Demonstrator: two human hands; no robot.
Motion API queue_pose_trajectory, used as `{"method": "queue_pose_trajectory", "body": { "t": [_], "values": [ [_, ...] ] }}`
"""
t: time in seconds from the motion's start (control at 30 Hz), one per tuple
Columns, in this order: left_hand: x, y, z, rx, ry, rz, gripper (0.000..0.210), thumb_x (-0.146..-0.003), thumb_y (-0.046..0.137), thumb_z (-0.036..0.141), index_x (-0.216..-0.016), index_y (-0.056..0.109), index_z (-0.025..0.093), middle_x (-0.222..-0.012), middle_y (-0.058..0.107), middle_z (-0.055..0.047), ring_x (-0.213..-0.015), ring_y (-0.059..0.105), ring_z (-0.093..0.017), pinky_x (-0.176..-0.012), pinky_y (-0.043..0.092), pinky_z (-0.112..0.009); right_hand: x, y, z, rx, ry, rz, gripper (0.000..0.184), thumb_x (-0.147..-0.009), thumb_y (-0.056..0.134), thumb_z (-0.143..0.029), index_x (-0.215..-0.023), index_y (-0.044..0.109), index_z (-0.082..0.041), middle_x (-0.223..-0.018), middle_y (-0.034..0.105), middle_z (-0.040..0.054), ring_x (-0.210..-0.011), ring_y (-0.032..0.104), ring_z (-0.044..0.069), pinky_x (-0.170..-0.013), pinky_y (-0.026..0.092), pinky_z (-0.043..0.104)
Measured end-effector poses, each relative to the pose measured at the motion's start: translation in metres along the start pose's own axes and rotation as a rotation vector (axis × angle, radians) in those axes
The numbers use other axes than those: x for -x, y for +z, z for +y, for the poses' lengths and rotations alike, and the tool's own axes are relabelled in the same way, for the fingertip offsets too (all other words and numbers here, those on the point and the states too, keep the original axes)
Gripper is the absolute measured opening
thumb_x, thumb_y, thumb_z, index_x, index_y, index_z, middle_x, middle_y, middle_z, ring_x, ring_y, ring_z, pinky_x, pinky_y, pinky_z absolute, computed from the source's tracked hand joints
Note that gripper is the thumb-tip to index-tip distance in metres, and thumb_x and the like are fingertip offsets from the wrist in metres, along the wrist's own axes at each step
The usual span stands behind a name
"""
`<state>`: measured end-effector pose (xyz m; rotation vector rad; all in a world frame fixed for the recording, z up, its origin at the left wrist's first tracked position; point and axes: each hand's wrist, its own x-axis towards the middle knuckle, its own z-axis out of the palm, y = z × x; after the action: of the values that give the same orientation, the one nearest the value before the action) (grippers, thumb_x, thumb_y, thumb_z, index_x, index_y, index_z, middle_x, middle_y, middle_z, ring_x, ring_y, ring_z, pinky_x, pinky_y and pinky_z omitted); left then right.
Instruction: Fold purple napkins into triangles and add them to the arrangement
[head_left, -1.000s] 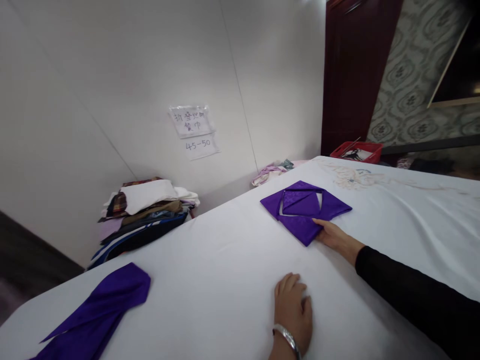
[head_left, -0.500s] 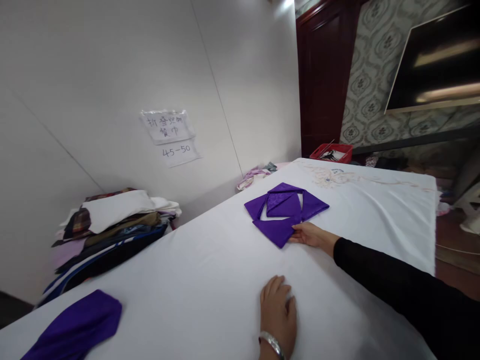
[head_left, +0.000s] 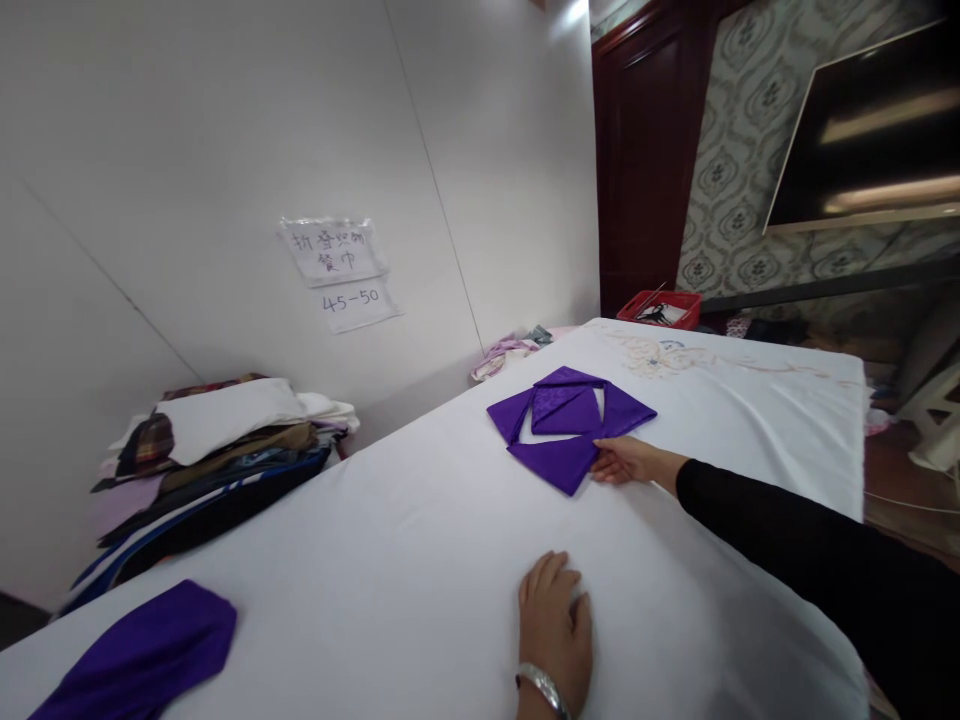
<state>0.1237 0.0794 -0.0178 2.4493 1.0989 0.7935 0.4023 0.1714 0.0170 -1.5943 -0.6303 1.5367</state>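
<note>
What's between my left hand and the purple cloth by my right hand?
The head view shows a stretch of white tablecloth between your left hand and the purple cloth by your right hand.

Head-worn view, facing forward and down, near the white-covered table (head_left: 375, 570), pale wall (head_left: 225, 120) beyond

The folded napkin (head_left: 553, 465) appears to be smooth, faintly patterned cloth. The tablecloth (head_left: 360, 580) is matt cloth, lightly rippled. The bracelet (head_left: 545, 686) presents as glossy metal.
</note>
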Motion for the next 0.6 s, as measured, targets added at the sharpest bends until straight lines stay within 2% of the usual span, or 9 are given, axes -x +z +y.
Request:
{"method": "queue_pose_trajectory", "body": {
  "t": [0.13,0.2,0.27,0.3,0.37,0.43,0.5,0.6],
  "values": [
    [0.0,0.0,0.0,0.01,0.002,0.008,0.027,-0.072,0.048,0.01,-0.093,0.063,0.02,-0.115,0.061,-0.008,-0.111,0.051,-0.025,-0.094,0.041,-0.051,0.004,-0.005,0.008,0.17,-0.138,0.033,0.022,-0.079,0.057,-0.034,-0.071,0.058,-0.014,-0.056,0.065,0.0091,-0.046,0.061,0.017,-0.04,0.049,0.025],
    [0.0,0.0,0.0,0.014,0.004,0.013,0.027,-0.072,0.049,0.01,-0.093,0.063,0.02,-0.114,0.061,-0.008,-0.111,0.051,-0.026,-0.094,0.042,-0.051,0.007,-0.002,0.014,0.214,-0.259,0.072,0.014,-0.078,0.057,-0.028,-0.072,0.059,-0.016,-0.062,0.066,0.0071,-0.052,0.062,0.017,-0.048,0.051,0.026],
    [0.001,0.001,-0.001,0.019,0.002,0.019,0.027,-0.071,0.049,0.01,-0.092,0.063,0.02,-0.114,0.061,-0.008,-0.111,0.051,-0.026,-0.094,0.041,-0.051,0.009,0.003,0.019,0.29,-0.45,0.111,0.008,-0.076,0.056,-0.021,-0.08,0.063,-0.018,-0.08,0.069,0.006,-0.073,0.064,0.018,-0.068,0.052,0.03],
    [0.001,0.001,-0.001,0.021,0.0,0.02,0.028,-0.071,0.048,0.009,-0.093,0.063,0.02,-0.115,0.061,-0.008,-0.112,0.051,-0.026,-0.095,0.041,-0.051,0.01,0.005,0.02,0.381,-0.586,0.121,0.015,-0.075,0.054,-0.017,-0.087,0.064,-0.02,-0.092,0.068,0.0064,-0.088,0.062,0.02,-0.08,0.049,0.034],
    [0.002,0.001,0.0,0.027,-0.006,0.017,0.028,-0.071,0.048,0.009,-0.094,0.062,0.02,-0.116,0.06,-0.008,-0.112,0.05,-0.025,-0.096,0.04,-0.051,0.011,0.007,0.022,0.671,-0.881,0.093,0.034,-0.073,0.05,-0.011,-0.102,0.064,-0.021,-0.118,0.059,0.0075,-0.113,0.049,0.023,-0.098,0.035,0.042],
    [0.003,0.0,0.001,0.032,-0.017,0.002,0.029,-0.071,0.048,0.008,-0.094,0.062,0.019,-0.116,0.06,-0.008,-0.113,0.049,-0.025,-0.097,0.039,-0.05,0.009,0.008,0.022,0.993,-1.068,0.014,0.049,-0.071,0.046,-0.006,-0.116,0.058,-0.022,-0.132,0.048,0.0079,-0.125,0.036,0.024,-0.105,0.02,0.047],
    [0.003,-0.001,0.004,0.036,-0.034,-0.016,0.029,-0.071,0.048,0.008,-0.093,0.062,0.019,-0.117,0.059,-0.008,-0.114,0.049,-0.025,-0.098,0.038,-0.051,0.005,0.007,0.02,1.19,-1.062,-0.059,0.054,-0.071,0.045,-0.005,-0.122,0.054,-0.022,-0.134,0.046,0.0078,-0.127,0.033,0.024,-0.107,0.012,0.049],
    [0.002,-0.002,0.006,0.046,-0.054,-0.027,0.028,-0.07,0.048,0.008,-0.093,0.062,0.018,-0.117,0.059,-0.008,-0.114,0.048,-0.025,-0.098,0.037,-0.051,-0.002,0.003,0.021,1.283,-0.975,-0.058,0.049,-0.076,0.044,-0.011,-0.124,0.053,-0.02,-0.133,0.047,0.0091,-0.125,0.037,0.024,-0.107,0.014,0.047]
  ]
}}
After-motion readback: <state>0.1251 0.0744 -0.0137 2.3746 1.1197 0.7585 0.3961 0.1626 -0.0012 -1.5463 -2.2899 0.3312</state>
